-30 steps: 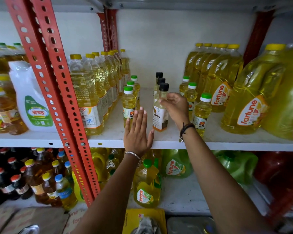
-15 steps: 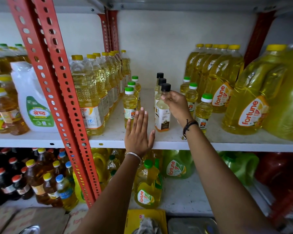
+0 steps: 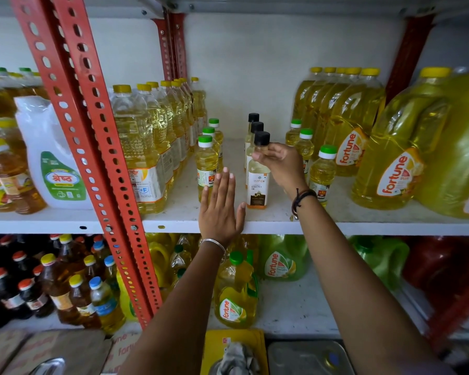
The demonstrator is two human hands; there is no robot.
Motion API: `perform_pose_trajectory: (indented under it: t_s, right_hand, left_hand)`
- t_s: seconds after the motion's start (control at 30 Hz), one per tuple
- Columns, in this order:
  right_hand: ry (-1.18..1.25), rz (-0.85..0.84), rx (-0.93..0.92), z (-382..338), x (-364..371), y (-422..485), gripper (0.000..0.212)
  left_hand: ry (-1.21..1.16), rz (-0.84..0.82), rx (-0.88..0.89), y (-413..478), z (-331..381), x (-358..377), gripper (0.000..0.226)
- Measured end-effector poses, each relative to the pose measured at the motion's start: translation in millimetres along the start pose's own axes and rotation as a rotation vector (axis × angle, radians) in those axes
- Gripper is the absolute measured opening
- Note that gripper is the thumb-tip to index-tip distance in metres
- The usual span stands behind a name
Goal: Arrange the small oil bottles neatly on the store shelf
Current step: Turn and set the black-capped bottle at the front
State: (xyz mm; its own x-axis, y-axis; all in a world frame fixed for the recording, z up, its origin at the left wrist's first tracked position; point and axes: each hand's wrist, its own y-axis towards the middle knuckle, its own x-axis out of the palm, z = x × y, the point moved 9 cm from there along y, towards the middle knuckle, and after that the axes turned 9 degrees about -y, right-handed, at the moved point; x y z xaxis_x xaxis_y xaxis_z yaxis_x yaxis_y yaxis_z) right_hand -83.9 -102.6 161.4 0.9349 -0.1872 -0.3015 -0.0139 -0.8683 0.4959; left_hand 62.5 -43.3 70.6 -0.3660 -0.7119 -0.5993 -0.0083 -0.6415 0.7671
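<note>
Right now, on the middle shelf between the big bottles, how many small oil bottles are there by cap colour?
Green-capped bottles, left row: 3
Black-capped bottles, middle row: 3, the front one held by the right hand
Green-capped bottles, right row: 3
Total: 9

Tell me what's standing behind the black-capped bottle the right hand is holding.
Behind the front coconut oil bottle in the right hand stand two more black-capped bottles in line. Only their caps and necks show; their bodies and labels are covered.
</note>
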Motion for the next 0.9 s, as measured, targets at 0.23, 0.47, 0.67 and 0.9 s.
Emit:
perform_pose_trajectory:
  t_s: [0.23,0.47,0.67,0.9]
  right_hand:
    - [0.002,-0.014,-0.022,-7.5,-6.3,-12.7,0.017]
    - [0.017,0.001,-0.028,-8.7,-12.2,-23.2,0.025]
    - [0.002,0.0,-0.042,-12.2,-13.9,-27.9,0.024]
    - [-0.018,-0.007,-0.04,-15.1,-14.2,-30.5,0.023]
  left_hand:
    - [-0.025,-0.006,-0.01,0.2,0.5,-0.6,0.063]
    - [-0.031,-0.014,-0.012,-0.5,1.7,-2.0,0.062]
    - [-0.03,-0.029,-0.015,-0.6,2.1,-2.2,0.062]
    - [-0.027,-0.04,-0.013,-0.4,3.4,-2.6,0.062]
